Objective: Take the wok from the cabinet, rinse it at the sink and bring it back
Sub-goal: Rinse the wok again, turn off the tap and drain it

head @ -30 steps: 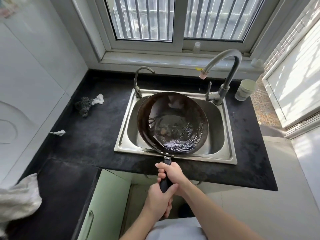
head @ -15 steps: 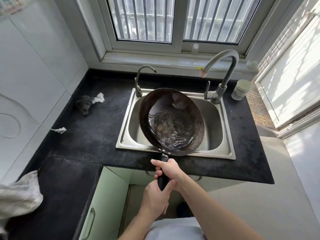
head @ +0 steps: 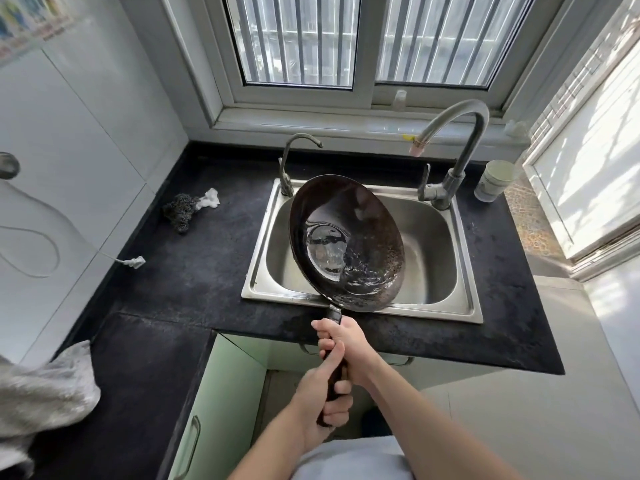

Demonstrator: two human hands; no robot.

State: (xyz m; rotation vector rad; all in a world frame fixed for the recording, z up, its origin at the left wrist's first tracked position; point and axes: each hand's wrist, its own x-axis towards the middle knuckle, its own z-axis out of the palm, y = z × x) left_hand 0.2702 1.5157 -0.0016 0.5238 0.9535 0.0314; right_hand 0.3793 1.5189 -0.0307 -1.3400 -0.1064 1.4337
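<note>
A: Step in hand?
B: Rinse. I hold the wok (head: 346,244) tilted over the sink (head: 263,237), centre frame. Both hands grip its handle (head: 335,374): right hand (head: 346,337) nearer the pan, left hand (head: 317,393) below.
A: Contents?
B: Water (head: 363,275) pools in the wok's lower side. Next, in my judgement: tip further, drain into the sink, then carry it back.

wok (head: 346,242) over sink (head: 429,237), scourer (head: 180,211) left on counter (head: 194,271)

Bare left hand (head: 320,398), bare right hand (head: 348,341), pale grey-white top (head: 349,460).
</note>
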